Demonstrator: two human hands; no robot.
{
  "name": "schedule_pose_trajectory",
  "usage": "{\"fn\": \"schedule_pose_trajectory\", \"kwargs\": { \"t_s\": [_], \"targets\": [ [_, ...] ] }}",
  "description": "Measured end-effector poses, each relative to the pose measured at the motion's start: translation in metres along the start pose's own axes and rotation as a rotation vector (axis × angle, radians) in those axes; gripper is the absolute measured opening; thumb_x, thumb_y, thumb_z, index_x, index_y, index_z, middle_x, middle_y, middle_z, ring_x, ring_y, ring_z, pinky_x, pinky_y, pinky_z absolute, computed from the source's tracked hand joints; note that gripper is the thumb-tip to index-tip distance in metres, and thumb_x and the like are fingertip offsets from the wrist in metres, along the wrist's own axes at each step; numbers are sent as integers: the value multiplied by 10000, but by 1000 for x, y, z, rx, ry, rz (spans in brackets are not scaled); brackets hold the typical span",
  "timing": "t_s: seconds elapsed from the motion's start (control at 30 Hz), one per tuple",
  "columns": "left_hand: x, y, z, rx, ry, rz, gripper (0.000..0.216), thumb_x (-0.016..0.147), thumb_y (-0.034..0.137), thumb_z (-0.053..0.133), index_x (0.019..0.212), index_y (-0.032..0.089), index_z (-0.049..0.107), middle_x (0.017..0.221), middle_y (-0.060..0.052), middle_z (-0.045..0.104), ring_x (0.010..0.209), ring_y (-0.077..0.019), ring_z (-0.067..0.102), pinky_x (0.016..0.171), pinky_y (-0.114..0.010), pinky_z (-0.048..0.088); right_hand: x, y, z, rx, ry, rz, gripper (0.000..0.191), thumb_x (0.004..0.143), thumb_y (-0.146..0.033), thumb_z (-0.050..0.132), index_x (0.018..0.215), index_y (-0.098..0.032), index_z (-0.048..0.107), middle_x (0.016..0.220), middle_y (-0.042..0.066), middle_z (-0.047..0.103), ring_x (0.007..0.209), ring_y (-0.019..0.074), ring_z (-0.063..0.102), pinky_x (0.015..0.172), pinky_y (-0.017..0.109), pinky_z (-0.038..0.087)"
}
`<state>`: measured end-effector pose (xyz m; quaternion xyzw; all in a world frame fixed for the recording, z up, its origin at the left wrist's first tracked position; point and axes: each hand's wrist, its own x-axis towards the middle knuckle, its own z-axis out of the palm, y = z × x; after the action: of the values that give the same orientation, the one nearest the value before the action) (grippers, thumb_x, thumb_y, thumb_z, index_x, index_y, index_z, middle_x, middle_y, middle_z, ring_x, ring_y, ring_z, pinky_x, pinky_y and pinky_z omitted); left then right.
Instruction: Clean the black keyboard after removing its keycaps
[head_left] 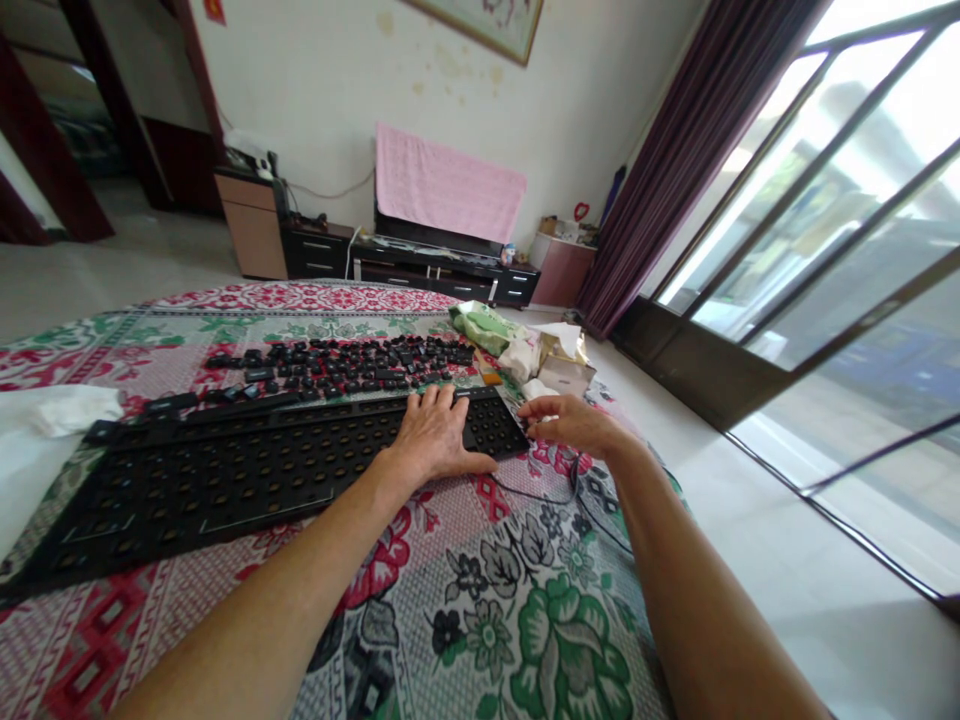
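A black keyboard without its keycaps lies across the patterned tablecloth. My left hand spans its right part, fingertips at the far edge and thumb at the near edge, gripping it against the table. At the keyboard's right end is my right hand, its fingers bent together beside the corner; whatever they pinch is too small or hidden to make out. Behind the keyboard many loose black keycaps are spread in a wide heap. A dark cable runs over the cloth beneath my right forearm.
White tissue lies left of the keyboard. At the far right of the table are a green package and an open small box with crumpled paper. The tablecloth's right edge drops to a pale floor.
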<state>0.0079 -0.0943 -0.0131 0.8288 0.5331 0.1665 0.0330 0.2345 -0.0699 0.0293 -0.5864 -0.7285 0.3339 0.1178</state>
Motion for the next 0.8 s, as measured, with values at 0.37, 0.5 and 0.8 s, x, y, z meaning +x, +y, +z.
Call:
{"fn": "schedule_pose_trajectory", "kwargs": {
  "t_s": [0.37, 0.5, 0.8],
  "targets": [
    [0, -1, 2, 24, 4, 12, 920, 531, 802, 481, 1174, 144, 511, 1298, -177, 426, 1146, -382, 367, 948, -504, 301, -1, -6, 1, -5, -43, -28, 310, 688, -203, 589, 984, -171, 674, 758, 5, 663, 614, 105, 537, 617, 235, 446],
    [1, -1, 1, 40, -6, 12, 935, 535, 810, 466, 1192, 145, 503, 1310, -177, 421, 1154, -374, 368, 955, -496, 302, 1, -10, 6, -79, -25, -9, 272, 672, -165, 579, 920, -158, 693, 760, 10, 680, 644, 113, 565, 639, 231, 461],
    [1, -1, 3, 22, 2, 9, 936, 518, 820, 467, 1182, 163, 513, 1331, -171, 402, 1149, -384, 359, 950, -520, 290, 0, -16, 7, -215, -32, -23, 272, 673, -158, 545, 885, -183, 712, 747, 4, 689, 661, 135, 588, 639, 245, 461]
  ]
}}
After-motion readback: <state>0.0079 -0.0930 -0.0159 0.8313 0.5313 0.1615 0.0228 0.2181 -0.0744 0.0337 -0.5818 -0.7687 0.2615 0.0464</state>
